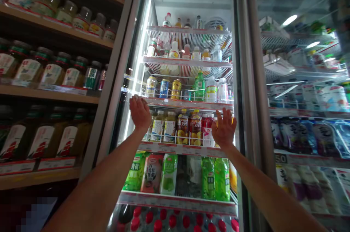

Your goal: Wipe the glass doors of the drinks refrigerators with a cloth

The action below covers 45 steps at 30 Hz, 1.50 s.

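Observation:
My left hand point(140, 112) is raised at the left of a lit drinks fridge point(175, 208), holding nothing, fingers extended upward. It is nearest to pale-labelled tea bottles point(157, 127) on a middle shelf. My right hand point(224, 127), also empty, has its fingers spread. It overlaps the right end of that same shelf, beside a pink-labelled bottle point(208, 131). Between the hands stand dark tea bottles with yellow caps point(195, 128). Cans point(164, 88) and a green bottle point(200, 87) line the shelf above. I cannot tell whether either hand touches glass.
Wooden shelves with jars point(51, 71) and large bottles point(69, 137) rise on the left. Another glass-fronted fridge point(308, 113) stands on the right. Large green bottles point(222, 179) fill a lower shelf, with red-capped bottles point(172, 221) beneath. A metal frame point(250, 78) separates the fridges.

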Each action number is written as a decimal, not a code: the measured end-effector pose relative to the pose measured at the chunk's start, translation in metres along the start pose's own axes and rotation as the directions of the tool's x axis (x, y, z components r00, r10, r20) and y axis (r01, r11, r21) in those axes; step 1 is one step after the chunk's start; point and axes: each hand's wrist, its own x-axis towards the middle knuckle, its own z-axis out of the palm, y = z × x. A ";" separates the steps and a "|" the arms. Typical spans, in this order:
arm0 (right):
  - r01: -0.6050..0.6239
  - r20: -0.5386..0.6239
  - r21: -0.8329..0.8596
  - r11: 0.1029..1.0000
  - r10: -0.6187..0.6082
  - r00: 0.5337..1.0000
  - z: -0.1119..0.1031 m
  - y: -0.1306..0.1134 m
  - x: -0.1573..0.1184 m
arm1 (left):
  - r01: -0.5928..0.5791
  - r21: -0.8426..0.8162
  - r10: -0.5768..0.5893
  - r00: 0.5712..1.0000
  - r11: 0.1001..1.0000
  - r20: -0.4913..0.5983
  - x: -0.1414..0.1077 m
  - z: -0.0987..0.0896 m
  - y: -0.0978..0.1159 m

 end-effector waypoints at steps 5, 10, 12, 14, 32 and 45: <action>0.021 -0.001 0.000 1.000 -0.021 1.000 0.000 0.004 -0.001 | -0.389 -0.176 0.417 0.894 0.904 0.164 -0.030 0.025 0.077; 0.012 -0.008 0.002 1.000 -0.012 1.000 -0.001 0.003 -0.001 | -0.348 -0.137 0.370 0.908 0.927 0.196 -0.015 0.003 0.025; 0.003 -0.013 -0.004 1.000 -0.003 1.000 -0.001 0.001 0.000 | -0.141 -0.035 0.143 0.987 0.989 0.075 -0.002 -0.008 -0.010; -0.005 -0.017 -0.012 1.000 0.005 1.000 -0.001 0.000 0.000 | -0.013 0.006 0.013 1.000 1.000 -0.005 0.004 -0.010 -0.023; -0.021 -0.030 0.031 0.999 0.022 0.999 0.000 0.002 0.000 | -0.136 -0.060 0.142 0.983 0.989 0.118 0.001 0.005 0.027; 0.012 -0.035 0.049 0.999 -0.010 0.999 0.001 0.005 -0.001 | -0.376 -0.157 0.402 0.895 0.913 0.193 -0.021 0.010 0.051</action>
